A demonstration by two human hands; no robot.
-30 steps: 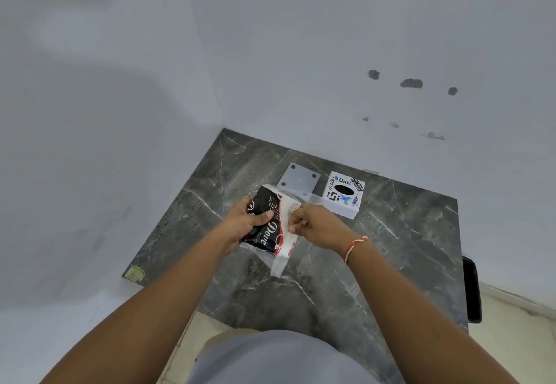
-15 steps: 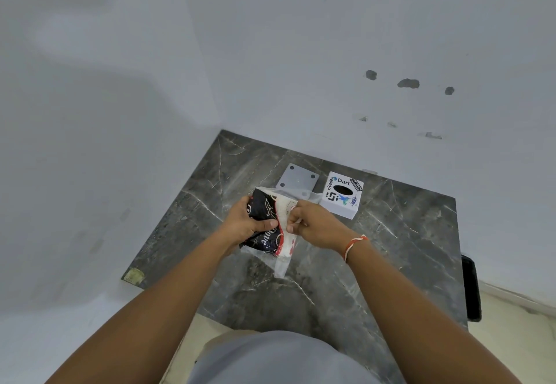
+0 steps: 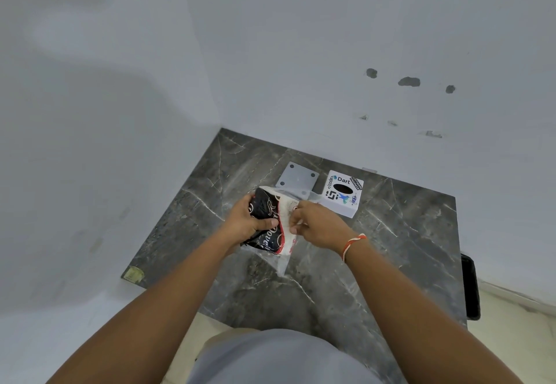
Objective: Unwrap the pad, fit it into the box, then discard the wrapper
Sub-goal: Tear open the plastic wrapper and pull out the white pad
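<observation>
Gripping wrapped pad (image 3: 268, 223), hands (image 3: 248, 221) hiding middle

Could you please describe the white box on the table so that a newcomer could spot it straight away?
Look at the dark marble table in the corner of the pale walls. Near its far edge, beyond the right hand, stands the white box. Unlike the plain grey plate with corner holes lying flat to its left, the box has a dark oval opening on top and stickers, one reading "Dart".

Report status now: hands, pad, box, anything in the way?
Left hand grips wrapped pad. Right hand pinches its wrapper. Box apart, unobstructed.
</observation>
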